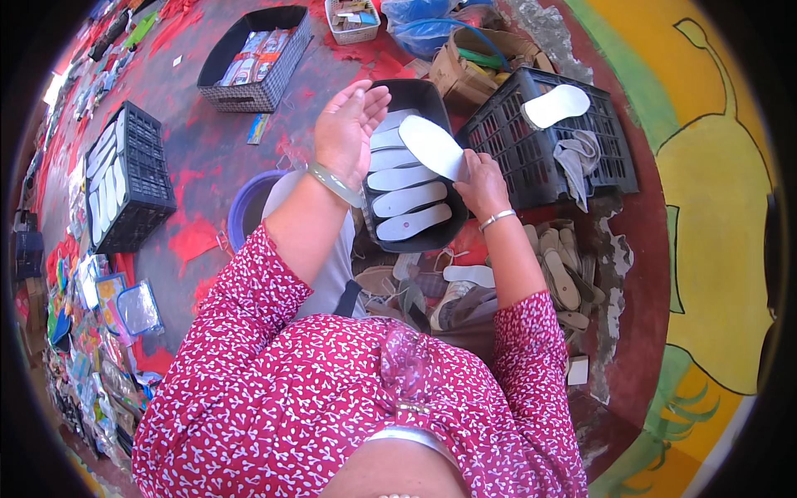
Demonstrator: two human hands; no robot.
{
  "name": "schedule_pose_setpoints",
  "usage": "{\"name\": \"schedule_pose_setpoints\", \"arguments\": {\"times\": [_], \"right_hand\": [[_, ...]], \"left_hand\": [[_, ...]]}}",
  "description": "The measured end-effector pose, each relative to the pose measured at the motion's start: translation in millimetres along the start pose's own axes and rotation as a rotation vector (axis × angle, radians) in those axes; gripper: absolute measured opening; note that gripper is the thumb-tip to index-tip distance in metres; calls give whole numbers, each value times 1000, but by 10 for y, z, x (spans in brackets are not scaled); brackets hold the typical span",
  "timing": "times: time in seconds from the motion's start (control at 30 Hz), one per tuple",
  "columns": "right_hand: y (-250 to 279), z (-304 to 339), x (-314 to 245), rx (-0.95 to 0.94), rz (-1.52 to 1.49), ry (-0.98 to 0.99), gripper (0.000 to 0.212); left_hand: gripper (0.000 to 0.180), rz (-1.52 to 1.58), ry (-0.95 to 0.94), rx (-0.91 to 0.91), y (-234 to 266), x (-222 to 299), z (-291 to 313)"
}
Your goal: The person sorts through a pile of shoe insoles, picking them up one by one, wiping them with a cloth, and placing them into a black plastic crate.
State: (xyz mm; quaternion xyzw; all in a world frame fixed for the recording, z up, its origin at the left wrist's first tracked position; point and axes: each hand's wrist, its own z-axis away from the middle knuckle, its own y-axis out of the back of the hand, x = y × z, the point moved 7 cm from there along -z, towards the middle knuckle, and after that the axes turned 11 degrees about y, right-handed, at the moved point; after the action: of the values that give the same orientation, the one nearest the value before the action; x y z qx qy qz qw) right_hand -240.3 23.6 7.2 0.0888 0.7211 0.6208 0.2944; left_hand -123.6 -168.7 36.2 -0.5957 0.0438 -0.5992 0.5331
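White insole [432,148] sits in the right grip [483,183], which is clamped on its near end; the free end points toward the left grip [342,131], its fingers loosely apart and holding nothing. Between both grips, a black bin [424,98] carries a row of insoles [403,178]. Handling this single piece seems the step in hand; the next move likely calls for a steady pinch.

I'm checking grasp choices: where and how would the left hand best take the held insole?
Probably pinch its free left end, coming from the left: the right hand grips the right end, and the long, flat insole juts toward the left hand.
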Motion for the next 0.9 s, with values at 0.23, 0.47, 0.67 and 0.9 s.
{"name": "schedule_pose_setpoints", "arguments": {"times": [0.23,0.47,0.67,0.9], "right_hand": [[-1029,-241,541,-264,193,20,33],[-2043,-246,693,-537,241,49,30],[-2390,-381,747,-514,246,61,28],[-2667,-731,747,-548,229,111,28]], "left_hand": [[25,-6,111,78,127,28,137],[25,62,272,-3,68,-56,168],[25,123,340,-20,8,-6,240],[27,134,434,-12,-3,-36,256]]}}
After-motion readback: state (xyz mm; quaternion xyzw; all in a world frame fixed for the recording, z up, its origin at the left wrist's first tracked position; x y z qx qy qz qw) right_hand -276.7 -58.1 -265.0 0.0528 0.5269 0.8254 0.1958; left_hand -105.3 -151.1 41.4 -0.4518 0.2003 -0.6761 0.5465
